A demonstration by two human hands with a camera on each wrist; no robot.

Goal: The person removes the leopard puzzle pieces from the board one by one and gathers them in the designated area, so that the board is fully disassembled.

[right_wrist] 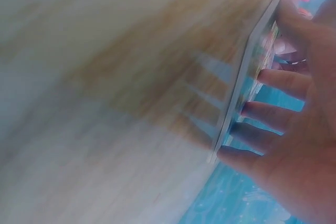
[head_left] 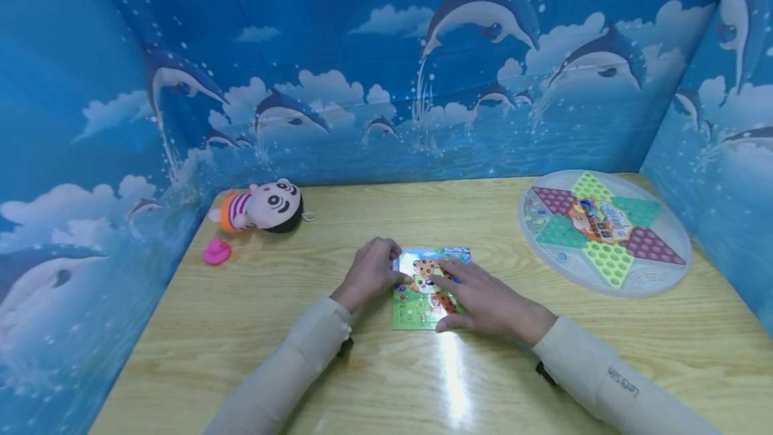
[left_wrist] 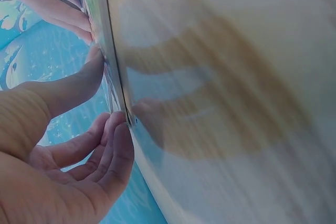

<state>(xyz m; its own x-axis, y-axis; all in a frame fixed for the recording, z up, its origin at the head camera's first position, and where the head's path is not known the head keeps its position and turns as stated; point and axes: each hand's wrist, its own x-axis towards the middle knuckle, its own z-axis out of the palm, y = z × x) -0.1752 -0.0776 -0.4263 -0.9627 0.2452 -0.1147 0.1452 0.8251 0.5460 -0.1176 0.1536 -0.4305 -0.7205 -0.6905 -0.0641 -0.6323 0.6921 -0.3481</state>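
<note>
A square picture puzzle (head_left: 412,311) with a cartoon spotted animal on green and blue lies flat on the wooden table. My left hand (head_left: 371,268) holds its upper left corner, the thumb over the picture and the curled fingers at the edge. In the left wrist view the left fingertips (left_wrist: 122,124) meet the puzzle's thin edge. Across the right half of the picture lies my right hand (head_left: 483,294), fingers spread and fairly straight. Its thumb reaches the near edge. In the right wrist view, the right fingers (right_wrist: 273,114) touch the puzzle along its side.
A round Chinese checkers board (head_left: 658,280) lies at the right back of the table (head_left: 338,381). At the left back are a panda plush toy (head_left: 262,207) and a pink rubber duck (head_left: 216,252). A blue dolphin-print backdrop (head_left: 362,39) encloses the table's back and sides.
</note>
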